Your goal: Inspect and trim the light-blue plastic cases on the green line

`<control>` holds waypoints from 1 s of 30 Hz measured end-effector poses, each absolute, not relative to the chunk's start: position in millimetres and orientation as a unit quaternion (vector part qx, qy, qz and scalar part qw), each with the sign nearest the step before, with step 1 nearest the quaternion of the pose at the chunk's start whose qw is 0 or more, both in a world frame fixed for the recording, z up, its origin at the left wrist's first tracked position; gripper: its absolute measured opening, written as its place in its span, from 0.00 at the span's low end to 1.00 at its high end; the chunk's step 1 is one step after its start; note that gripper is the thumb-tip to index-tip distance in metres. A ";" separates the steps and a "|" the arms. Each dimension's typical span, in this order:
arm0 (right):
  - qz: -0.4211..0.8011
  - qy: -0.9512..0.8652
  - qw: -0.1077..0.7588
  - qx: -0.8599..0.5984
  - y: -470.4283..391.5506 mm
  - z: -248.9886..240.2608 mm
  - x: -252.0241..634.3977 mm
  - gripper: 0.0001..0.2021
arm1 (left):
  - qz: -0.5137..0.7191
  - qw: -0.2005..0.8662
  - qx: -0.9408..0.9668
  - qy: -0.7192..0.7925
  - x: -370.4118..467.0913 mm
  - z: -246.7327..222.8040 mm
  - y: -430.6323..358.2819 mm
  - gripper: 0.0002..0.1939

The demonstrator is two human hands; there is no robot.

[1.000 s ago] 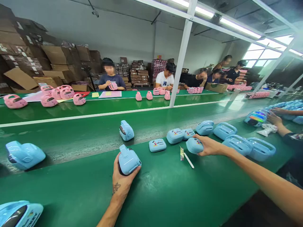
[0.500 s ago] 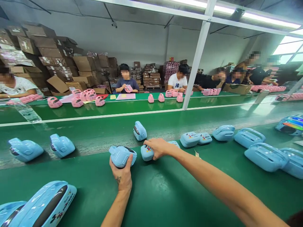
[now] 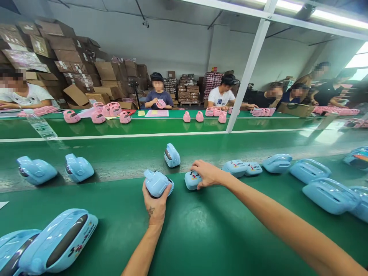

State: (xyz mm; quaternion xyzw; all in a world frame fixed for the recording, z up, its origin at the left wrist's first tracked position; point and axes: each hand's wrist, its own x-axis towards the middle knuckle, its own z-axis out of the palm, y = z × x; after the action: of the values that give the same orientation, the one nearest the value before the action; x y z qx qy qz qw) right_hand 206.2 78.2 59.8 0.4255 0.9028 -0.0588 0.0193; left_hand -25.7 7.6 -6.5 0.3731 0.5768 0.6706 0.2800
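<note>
My left hand grips a glossy light-blue plastic case with a handle, tilted just above the green belt. My right hand reaches across, its fingers and thumb around the near right side of a smaller-looking blue case with a cartoon print. That printed case sits at the belt's edge; part of it is hidden by the fingers. Between and beyond my hands, another blue case stands upright on the shiny strip.
Several blue cases line the right side. Two more lie at left, and a large printed one is at near left. A clear bottle, pink cases, seated people and a white post are beyond.
The printed case has shifted right along with my right hand. My left hand still holds its case, slightly farther right and up in view. The whole view has turned a little.
</note>
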 end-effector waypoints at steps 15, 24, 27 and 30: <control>-0.062 0.910 0.061 0.406 98.0 67.6 195.4 0.34 | 0.681 0.291 0.382 0.553 -24.7 -12.0 10.0 0.46; -0.037 0.921 0.072 0.382 78.1 76.4 190.3 0.31 | 0.683 0.292 0.387 0.547 -24.4 -11.6 10.4 0.46; -0.018 0.919 0.069 0.387 67.0 74.9 187.9 0.33 | 0.681 0.289 0.380 0.555 -23.8 -12.1 10.7 0.47; 0.001 0.917 0.067 0.394 60.7 70.9 186.2 0.33 | 0.679 0.286 0.379 0.560 -23.8 -14.0 11.5 0.47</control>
State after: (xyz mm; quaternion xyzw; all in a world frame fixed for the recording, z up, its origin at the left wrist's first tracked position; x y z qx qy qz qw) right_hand 186.2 60.7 70.9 0.3942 0.9165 0.0010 0.0675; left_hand -23.8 11.5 -14.0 0.3789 0.5598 0.6792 0.2859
